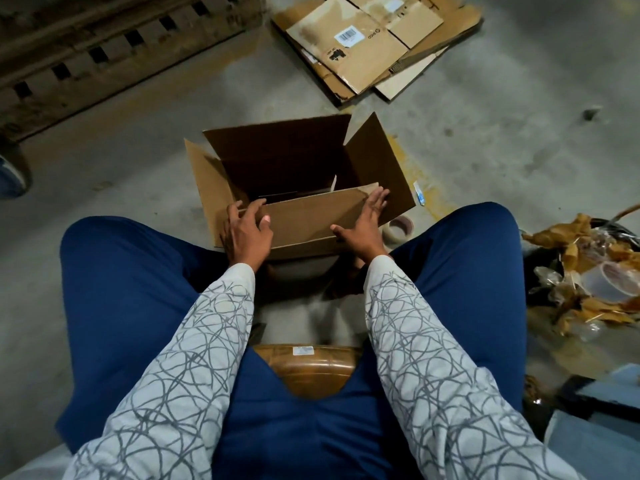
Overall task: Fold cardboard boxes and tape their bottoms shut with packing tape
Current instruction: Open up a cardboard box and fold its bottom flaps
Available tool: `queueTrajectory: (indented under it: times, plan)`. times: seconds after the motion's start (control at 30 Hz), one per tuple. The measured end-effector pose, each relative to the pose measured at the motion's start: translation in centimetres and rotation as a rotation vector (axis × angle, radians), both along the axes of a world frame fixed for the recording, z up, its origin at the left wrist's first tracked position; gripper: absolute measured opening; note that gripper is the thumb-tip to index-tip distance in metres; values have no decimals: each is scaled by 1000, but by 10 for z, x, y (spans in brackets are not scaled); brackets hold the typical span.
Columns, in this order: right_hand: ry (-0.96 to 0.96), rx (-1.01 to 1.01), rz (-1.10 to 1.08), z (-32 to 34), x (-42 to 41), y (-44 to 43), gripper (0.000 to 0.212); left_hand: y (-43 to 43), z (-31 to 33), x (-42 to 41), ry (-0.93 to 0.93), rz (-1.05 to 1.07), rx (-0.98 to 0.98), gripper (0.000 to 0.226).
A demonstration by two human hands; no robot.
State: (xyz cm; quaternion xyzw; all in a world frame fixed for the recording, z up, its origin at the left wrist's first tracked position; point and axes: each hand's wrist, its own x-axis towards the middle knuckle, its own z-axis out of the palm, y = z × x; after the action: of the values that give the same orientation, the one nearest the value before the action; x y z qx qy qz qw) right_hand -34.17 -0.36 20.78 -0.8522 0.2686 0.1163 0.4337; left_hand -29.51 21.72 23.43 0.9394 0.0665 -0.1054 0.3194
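Out on the concrete floor (502,140), a slatted wooden pallet (104,53) runs along the 10 o'clock side. A stack of flattened cartons (367,39) lies at 1 o'clock, and a heap of crumpled brown scrap (581,271) sits at 3 o'clock. The cardboard box (287,157) stands on the floor at 12 o'clock from the seated person, just beyond the knees. Its opening points up, and its long axis runs roughly 9 to 3 o'clock, the right end a little farther off. The far flap stands up and the two side flaps splay outward. Both forearms, in patterned sleeves, reach straight ahead to the near flap (311,216). The left hand (247,232) has its grip curled over the flap's left top edge, thumb on the near face. The right hand (363,225) lies with its grip spread, straight fingers flat against the flap's right end. A tape roll (400,227) rests on the floor just beside that hand, at the box's near right corner.
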Motion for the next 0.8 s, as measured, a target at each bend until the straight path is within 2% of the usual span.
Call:
queueTrajectory:
  times: [0.23, 0.4, 0.47, 0.53, 0.6, 0.8]
  plan:
    - [19, 2, 6, 0, 0, 0, 129, -1, 1, -2, 41, -17, 5, 59]
    - [48, -3, 27, 0, -1, 0, 126, -1, -3, -2, 81, -101, 115, 81]
    - [100, -2, 80, -1, 0, -1, 118, -1, -4, -2, 95, -120, 146, 80]
    - [202, -46, 219, -1, 0, 3, 106, 1, -7, -5, 146, -154, 188, 70]
    - [279, -99, 303, -1, -3, 9, 104, 2, -12, -8, 224, -204, 247, 67]
    - [297, -114, 293, 1, -3, 10, 102, 0, -17, -9, 244, -293, 337, 66]
